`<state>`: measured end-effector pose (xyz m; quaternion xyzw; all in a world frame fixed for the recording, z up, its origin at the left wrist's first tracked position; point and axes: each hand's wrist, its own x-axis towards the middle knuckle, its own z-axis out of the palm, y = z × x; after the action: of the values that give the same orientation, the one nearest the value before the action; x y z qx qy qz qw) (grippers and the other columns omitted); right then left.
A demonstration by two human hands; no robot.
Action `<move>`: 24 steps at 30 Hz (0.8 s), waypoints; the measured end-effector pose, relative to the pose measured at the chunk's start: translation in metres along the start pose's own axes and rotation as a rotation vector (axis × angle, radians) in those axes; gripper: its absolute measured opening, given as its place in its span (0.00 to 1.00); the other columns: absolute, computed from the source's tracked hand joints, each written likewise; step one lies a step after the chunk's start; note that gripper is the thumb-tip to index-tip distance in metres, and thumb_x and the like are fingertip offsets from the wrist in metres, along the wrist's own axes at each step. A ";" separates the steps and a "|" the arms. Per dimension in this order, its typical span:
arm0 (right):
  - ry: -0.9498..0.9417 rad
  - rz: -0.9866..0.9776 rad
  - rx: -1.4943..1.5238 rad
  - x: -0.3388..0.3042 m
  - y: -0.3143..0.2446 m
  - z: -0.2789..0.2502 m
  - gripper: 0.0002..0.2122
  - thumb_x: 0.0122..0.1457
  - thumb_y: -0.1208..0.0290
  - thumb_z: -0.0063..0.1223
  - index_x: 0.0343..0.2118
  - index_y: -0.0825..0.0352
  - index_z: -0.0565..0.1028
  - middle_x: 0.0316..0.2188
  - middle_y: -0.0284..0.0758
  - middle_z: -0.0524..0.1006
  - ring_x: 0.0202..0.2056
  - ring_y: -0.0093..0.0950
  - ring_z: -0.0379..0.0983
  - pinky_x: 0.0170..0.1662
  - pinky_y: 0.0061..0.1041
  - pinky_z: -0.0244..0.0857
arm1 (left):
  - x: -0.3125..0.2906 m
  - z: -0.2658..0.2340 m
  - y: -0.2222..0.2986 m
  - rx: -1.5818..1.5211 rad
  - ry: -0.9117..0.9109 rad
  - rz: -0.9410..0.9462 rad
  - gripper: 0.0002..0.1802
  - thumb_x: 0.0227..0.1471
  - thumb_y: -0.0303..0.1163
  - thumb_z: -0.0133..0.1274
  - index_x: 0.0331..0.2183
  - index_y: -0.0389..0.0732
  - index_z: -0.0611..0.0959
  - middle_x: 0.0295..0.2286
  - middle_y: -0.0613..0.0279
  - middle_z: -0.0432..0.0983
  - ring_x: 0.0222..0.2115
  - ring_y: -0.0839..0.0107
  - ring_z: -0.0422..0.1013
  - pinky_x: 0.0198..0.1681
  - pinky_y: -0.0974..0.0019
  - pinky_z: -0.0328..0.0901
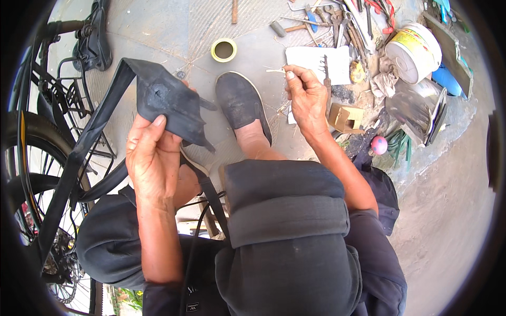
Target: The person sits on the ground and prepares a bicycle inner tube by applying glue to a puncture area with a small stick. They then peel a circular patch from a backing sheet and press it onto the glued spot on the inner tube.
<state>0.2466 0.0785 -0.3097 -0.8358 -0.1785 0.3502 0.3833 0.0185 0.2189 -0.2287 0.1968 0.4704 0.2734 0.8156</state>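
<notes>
My left hand (153,158) grips a black rubber inner tube (166,100), thumb pressed on its near face. The held part is spread flat, with a small roundish mark in the middle and a ragged right edge. From there the tube folds over and runs down left beside the bicycle (31,131). Between thumb and fingertips of my right hand (307,100) is a small pale frayed strip (275,69); its exact kind is too small to tell. The right hand is apart from the tube. An open yellow-rimmed round tin (224,50) stands on the floor between the hands, farther off.
Hand tools, among them a hammer (290,27), lie at the far right near a white sheet (337,60). A white bucket (414,52), a small cardboard box (346,118) and a pink ball (379,145) are on the right. My shoe (238,100) is below the tin.
</notes>
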 end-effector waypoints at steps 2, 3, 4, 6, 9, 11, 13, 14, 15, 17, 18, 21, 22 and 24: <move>-0.037 0.279 0.215 0.003 0.014 -0.004 0.08 0.62 0.73 0.54 0.41 0.68 0.80 0.25 0.28 0.75 0.23 0.16 0.68 0.26 0.18 0.64 | -0.001 0.002 -0.003 0.016 0.035 0.005 0.30 0.56 0.25 0.47 0.60 0.26 0.64 0.58 0.38 0.64 0.60 0.48 0.61 0.64 0.52 0.57; -0.016 0.303 0.254 0.005 0.025 -0.005 0.08 0.62 0.73 0.55 0.41 0.69 0.80 0.24 0.28 0.74 0.23 0.16 0.68 0.25 0.18 0.64 | -0.002 0.001 -0.004 0.018 0.029 0.001 0.30 0.57 0.25 0.47 0.60 0.26 0.63 0.58 0.38 0.64 0.61 0.48 0.61 0.64 0.52 0.57; 0.004 0.327 0.293 0.006 0.037 -0.005 0.09 0.61 0.72 0.55 0.41 0.69 0.79 0.23 0.27 0.74 0.22 0.16 0.68 0.24 0.17 0.63 | -0.002 0.000 -0.005 0.021 0.025 -0.002 0.31 0.57 0.25 0.47 0.60 0.26 0.63 0.58 0.38 0.64 0.61 0.48 0.61 0.64 0.52 0.57; 0.089 0.386 0.331 0.008 0.049 -0.012 0.08 0.62 0.73 0.55 0.40 0.71 0.79 0.20 0.28 0.73 0.20 0.16 0.65 0.22 0.17 0.60 | -0.002 -0.003 -0.007 0.031 0.022 0.003 0.31 0.57 0.24 0.47 0.61 0.27 0.62 0.59 0.39 0.63 0.61 0.49 0.60 0.65 0.52 0.56; 0.167 0.444 0.311 0.009 0.076 -0.028 0.08 0.62 0.73 0.56 0.40 0.72 0.78 0.22 0.29 0.75 0.20 0.16 0.66 0.21 0.17 0.60 | -0.001 -0.001 -0.007 0.016 0.019 0.029 0.28 0.58 0.23 0.46 0.59 0.26 0.65 0.57 0.37 0.64 0.59 0.48 0.63 0.63 0.51 0.58; 0.215 0.443 0.325 0.006 0.084 -0.037 0.08 0.62 0.73 0.56 0.40 0.72 0.78 0.23 0.30 0.75 0.20 0.16 0.67 0.22 0.17 0.61 | 0.000 -0.002 -0.007 0.045 0.015 0.040 0.29 0.58 0.24 0.47 0.59 0.25 0.64 0.57 0.36 0.63 0.59 0.47 0.62 0.63 0.51 0.58; 0.263 0.450 0.330 0.003 0.091 -0.046 0.08 0.61 0.74 0.56 0.40 0.73 0.77 0.25 0.31 0.76 0.21 0.17 0.68 0.22 0.17 0.62 | -0.002 -0.002 -0.007 0.059 0.021 0.035 0.29 0.59 0.24 0.47 0.60 0.25 0.63 0.58 0.36 0.63 0.60 0.47 0.62 0.64 0.51 0.58; 0.286 0.435 0.342 0.004 0.098 -0.051 0.08 0.61 0.74 0.56 0.40 0.72 0.77 0.25 0.31 0.77 0.21 0.17 0.69 0.22 0.17 0.63 | -0.002 -0.001 -0.008 0.065 0.027 0.036 0.29 0.59 0.25 0.47 0.60 0.25 0.63 0.58 0.36 0.62 0.60 0.47 0.62 0.64 0.51 0.58; 0.307 0.419 0.353 0.007 0.107 -0.055 0.08 0.61 0.74 0.56 0.40 0.72 0.77 0.26 0.30 0.77 0.21 0.17 0.70 0.22 0.17 0.64 | -0.002 0.000 -0.008 0.061 0.025 0.032 0.30 0.59 0.25 0.47 0.60 0.25 0.62 0.58 0.36 0.62 0.60 0.47 0.61 0.64 0.51 0.57; 0.357 0.382 0.387 0.014 0.115 -0.059 0.08 0.61 0.74 0.56 0.40 0.72 0.77 0.25 0.30 0.77 0.21 0.17 0.70 0.22 0.17 0.64 | -0.002 -0.002 -0.007 0.061 -0.006 0.005 0.30 0.59 0.25 0.47 0.60 0.26 0.62 0.59 0.41 0.62 0.61 0.52 0.60 0.65 0.54 0.56; 0.362 0.385 0.375 0.017 0.117 -0.062 0.08 0.61 0.74 0.56 0.40 0.72 0.77 0.25 0.30 0.77 0.21 0.17 0.70 0.21 0.17 0.64 | -0.002 -0.002 -0.008 0.060 -0.020 -0.008 0.31 0.59 0.26 0.47 0.61 0.27 0.62 0.59 0.43 0.63 0.62 0.54 0.59 0.65 0.55 0.56; 0.386 0.414 0.323 0.029 0.110 -0.064 0.08 0.61 0.73 0.56 0.41 0.72 0.77 0.24 0.31 0.77 0.20 0.17 0.71 0.21 0.17 0.64 | -0.002 0.000 -0.008 0.069 0.023 0.023 0.30 0.59 0.25 0.47 0.60 0.24 0.61 0.58 0.36 0.61 0.60 0.47 0.61 0.64 0.52 0.57; 0.388 0.425 0.309 0.032 0.104 -0.064 0.09 0.61 0.73 0.56 0.41 0.72 0.77 0.24 0.31 0.77 0.20 0.17 0.71 0.21 0.17 0.64 | -0.002 0.000 -0.009 0.068 0.020 0.021 0.30 0.59 0.25 0.47 0.60 0.24 0.61 0.58 0.36 0.61 0.60 0.47 0.61 0.64 0.52 0.57; 0.394 0.448 0.279 0.037 0.096 -0.064 0.09 0.62 0.73 0.55 0.42 0.72 0.76 0.25 0.33 0.78 0.20 0.18 0.71 0.21 0.17 0.65 | -0.002 0.000 -0.009 0.065 0.014 0.017 0.30 0.59 0.25 0.47 0.60 0.24 0.61 0.58 0.35 0.61 0.60 0.47 0.60 0.64 0.51 0.57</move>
<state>0.3211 0.0046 -0.3700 -0.8453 0.1371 0.2787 0.4347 0.0199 0.2103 -0.2326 0.2251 0.4831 0.2661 0.8032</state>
